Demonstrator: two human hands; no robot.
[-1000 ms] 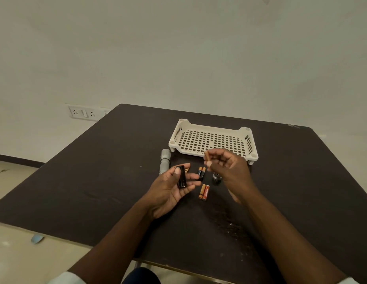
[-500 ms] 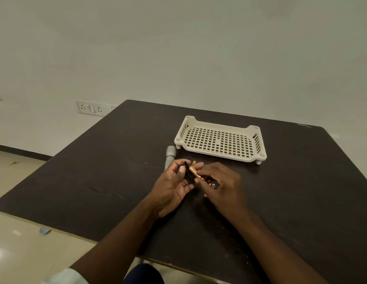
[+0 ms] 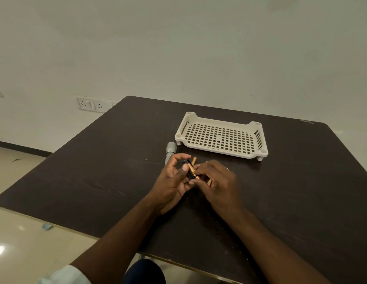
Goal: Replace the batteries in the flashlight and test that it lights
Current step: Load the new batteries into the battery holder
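Now the right hand (image 3: 217,181) has brought a battery (image 3: 192,171) to the black holder (image 3: 186,168) gripped in the left hand (image 3: 172,181), apparently seating it; the flashlight body (image 3: 170,149) lies on the desk (image 3: 100,173) just beyond.

Head view, angled down over table (image 3: 108,173)

My left hand (image 3: 172,182) gripped a black battery holder (image 3: 187,171), thumb laid along its side. My right hand (image 3: 216,181) pinched a gold-and-black battery (image 3: 192,170) against the holder. A second battery (image 3: 194,160) lay just beyond the fingers. The grey flashlight body (image 3: 170,151) lay on the dark table (image 3: 100,171), left of a cream perforated tray (image 3: 221,136). A wall socket (image 3: 90,104) was visible at left.
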